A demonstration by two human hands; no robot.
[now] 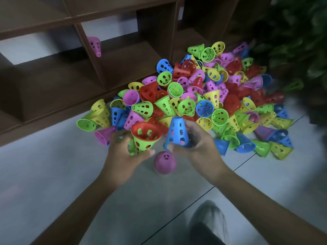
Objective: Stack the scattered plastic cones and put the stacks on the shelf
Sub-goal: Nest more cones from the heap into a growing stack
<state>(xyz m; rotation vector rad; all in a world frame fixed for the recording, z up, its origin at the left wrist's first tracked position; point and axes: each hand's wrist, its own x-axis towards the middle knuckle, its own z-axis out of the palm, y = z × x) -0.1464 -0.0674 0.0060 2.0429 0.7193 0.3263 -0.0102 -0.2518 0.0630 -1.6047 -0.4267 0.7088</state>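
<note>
A big heap of perforated plastic cones [203, 96] in red, green, blue, yellow and pink lies on the floor against the brown shelf [92, 68]. My left hand [123, 154] grips a short stack [144, 138], a red cone nested in a green one, wide mouth facing up. My right hand [198, 147] holds a blue cone [177, 133] upright, narrow end up, just right of the stack. A pink cone [165, 162] stands alone on the floor below and between my hands. One pink cone [95, 45] lies in a shelf compartment.
Grey floor tiles [53, 174] stretch in front of the shelf. A green leafy plant [297, 41] stands at the right behind the heap. My shoe [208, 220] shows at the bottom. Several shelf compartments stand open at floor level.
</note>
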